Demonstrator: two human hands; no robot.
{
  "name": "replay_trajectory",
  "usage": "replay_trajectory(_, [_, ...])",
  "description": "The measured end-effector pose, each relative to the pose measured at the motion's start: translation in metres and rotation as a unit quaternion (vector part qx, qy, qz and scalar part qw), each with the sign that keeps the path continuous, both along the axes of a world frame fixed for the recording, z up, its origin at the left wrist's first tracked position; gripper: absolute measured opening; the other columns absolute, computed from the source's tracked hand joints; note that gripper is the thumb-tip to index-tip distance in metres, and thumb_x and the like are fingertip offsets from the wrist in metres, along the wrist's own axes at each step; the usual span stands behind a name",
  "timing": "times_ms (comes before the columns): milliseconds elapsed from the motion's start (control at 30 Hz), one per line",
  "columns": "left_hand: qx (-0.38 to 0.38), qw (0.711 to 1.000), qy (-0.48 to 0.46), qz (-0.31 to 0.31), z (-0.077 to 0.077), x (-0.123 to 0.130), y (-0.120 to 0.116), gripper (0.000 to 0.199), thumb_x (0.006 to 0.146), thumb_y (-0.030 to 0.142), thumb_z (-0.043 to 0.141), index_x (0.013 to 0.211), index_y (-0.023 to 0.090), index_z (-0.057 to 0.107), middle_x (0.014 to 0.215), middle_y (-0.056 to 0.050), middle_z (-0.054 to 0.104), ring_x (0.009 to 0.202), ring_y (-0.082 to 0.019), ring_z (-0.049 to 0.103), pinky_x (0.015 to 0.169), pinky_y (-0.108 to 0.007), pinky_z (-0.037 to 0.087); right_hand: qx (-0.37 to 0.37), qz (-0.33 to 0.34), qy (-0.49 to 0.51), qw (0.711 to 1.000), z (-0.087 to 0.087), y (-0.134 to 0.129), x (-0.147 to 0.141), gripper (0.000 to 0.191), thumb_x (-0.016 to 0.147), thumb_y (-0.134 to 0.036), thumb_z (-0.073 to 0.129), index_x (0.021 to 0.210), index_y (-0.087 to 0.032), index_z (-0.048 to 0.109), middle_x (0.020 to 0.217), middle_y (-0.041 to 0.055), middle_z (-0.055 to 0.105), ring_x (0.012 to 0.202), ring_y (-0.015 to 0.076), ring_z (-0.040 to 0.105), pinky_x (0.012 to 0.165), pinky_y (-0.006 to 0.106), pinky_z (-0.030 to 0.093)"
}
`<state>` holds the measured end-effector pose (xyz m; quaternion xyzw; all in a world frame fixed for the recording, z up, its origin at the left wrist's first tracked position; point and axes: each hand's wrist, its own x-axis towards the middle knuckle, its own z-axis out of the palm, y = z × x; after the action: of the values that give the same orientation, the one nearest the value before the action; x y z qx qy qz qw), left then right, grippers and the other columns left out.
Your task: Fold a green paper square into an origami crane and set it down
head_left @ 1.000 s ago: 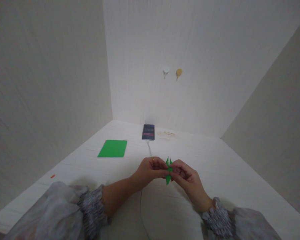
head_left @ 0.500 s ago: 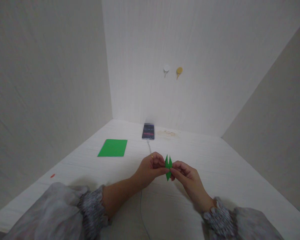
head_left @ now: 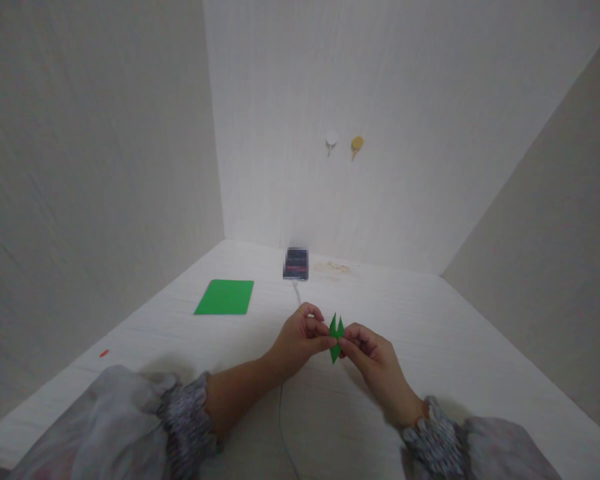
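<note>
A small folded piece of green paper (head_left: 336, 331) is held upright above the white table, with two pointed tips at its top and one point at its bottom. My left hand (head_left: 297, 339) pinches its left side between thumb and fingers. On the right side, the thumb and fingers of my right hand (head_left: 377, 355) are closed on the same folded piece. The two thumbs nearly meet in front of it. Fingertips behind the paper are partly hidden.
A flat green sheet (head_left: 225, 297) lies on the white table (head_left: 430, 333) to the left. Near the back wall is a dark, blurred device (head_left: 296, 264) with a cable (head_left: 282, 427). Two hooks, white (head_left: 331, 141) and yellow (head_left: 357, 143), hang on the wall. A red bit (head_left: 105, 353) lies far left.
Some fingers of my left hand have lifted slightly, and the folded green paper is turned a little. Both hands keep their hold.
</note>
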<state>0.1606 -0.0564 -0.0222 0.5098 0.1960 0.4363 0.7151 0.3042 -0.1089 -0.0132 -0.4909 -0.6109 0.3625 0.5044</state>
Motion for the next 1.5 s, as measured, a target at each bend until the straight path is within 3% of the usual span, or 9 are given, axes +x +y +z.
replay_trajectory(133, [-0.024, 0.999, 0.029, 0.011, -0.0014, 0.0009, 0.0004, 0.033, 0.055, 0.02, 0.073, 0.074, 0.014, 0.048, 0.063, 0.001, 0.062, 0.059, -0.012, 0.059, 0.06, -0.024, 0.043, 0.03, -0.025, -0.015, 0.999, -0.004, 0.0015, 0.0014, 0.015, 0.075, -0.029, 0.057, 0.068, -0.017, 0.055, 0.061, -0.0006, 0.055, 0.06, 0.013, 0.051, 0.057, 0.024, 0.04])
replay_trajectory(267, [-0.024, 0.996, 0.077, 0.037, 0.0012, 0.0013, -0.0014, 0.025, 0.052, 0.025, 0.073, 0.065, 0.011, 0.056, 0.06, 0.0, 0.062, 0.056, -0.011, 0.056, 0.058, -0.024, 0.041, 0.027, -0.029, -0.025, 0.999, -0.0069, 0.0023, -0.0001, 0.014, 0.075, -0.029, 0.057, 0.067, -0.017, 0.056, 0.061, -0.0002, 0.055, 0.06, 0.0133, 0.052, 0.057, 0.024, 0.041])
replay_trajectory(533, [0.021, 0.991, 0.126, 0.045, -0.0001, 0.0011, -0.0022, 0.012, 0.062, 0.025, 0.064, 0.065, 0.013, 0.064, 0.057, 0.001, 0.06, 0.053, -0.008, 0.05, 0.055, -0.021, 0.037, 0.021, -0.03, -0.01, 0.999, -0.0062, 0.0035, 0.0, 0.014, 0.073, -0.028, 0.058, 0.064, -0.017, 0.057, 0.058, -0.0004, 0.056, 0.058, 0.0133, 0.053, 0.056, 0.024, 0.042])
replay_trajectory(833, [0.136, 0.975, 0.172, 0.021, -0.0016, -0.0012, -0.0013, 0.02, 0.074, 0.028, 0.053, 0.063, 0.013, 0.061, 0.054, 0.004, 0.049, 0.054, -0.007, 0.041, 0.054, -0.019, 0.031, 0.008, -0.03, -0.011, 0.999, -0.007, 0.0054, 0.0011, 0.011, 0.072, -0.024, 0.059, 0.064, -0.017, 0.058, 0.057, -0.001, 0.056, 0.055, 0.0121, 0.052, 0.054, 0.023, 0.041])
replay_trajectory(1067, [0.108, 0.987, 0.116, -0.023, 0.0002, 0.0027, -0.0009, 0.02, 0.075, 0.031, 0.051, 0.078, 0.013, 0.06, 0.064, 0.001, 0.052, 0.062, -0.01, 0.045, 0.063, -0.022, 0.036, 0.039, -0.045, -0.043, 0.997, -0.009, 0.0048, 0.0035, 0.012, 0.076, -0.026, 0.056, 0.067, -0.017, 0.057, 0.062, 0.0001, 0.057, 0.061, 0.0138, 0.053, 0.059, 0.025, 0.041])
replay_trajectory(1500, [0.18, 0.967, 0.18, 0.033, -0.0047, 0.0008, 0.0001, 0.024, 0.078, 0.032, 0.047, 0.064, 0.014, 0.053, 0.06, 0.002, 0.047, 0.06, -0.01, 0.043, 0.059, -0.022, 0.034, 0.087, -0.031, -0.047, 0.995, -0.0091, 0.0059, 0.0037, 0.011, 0.076, -0.024, 0.056, 0.066, -0.019, 0.058, 0.066, 0.0003, 0.057, 0.064, 0.0142, 0.052, 0.062, 0.026, 0.042])
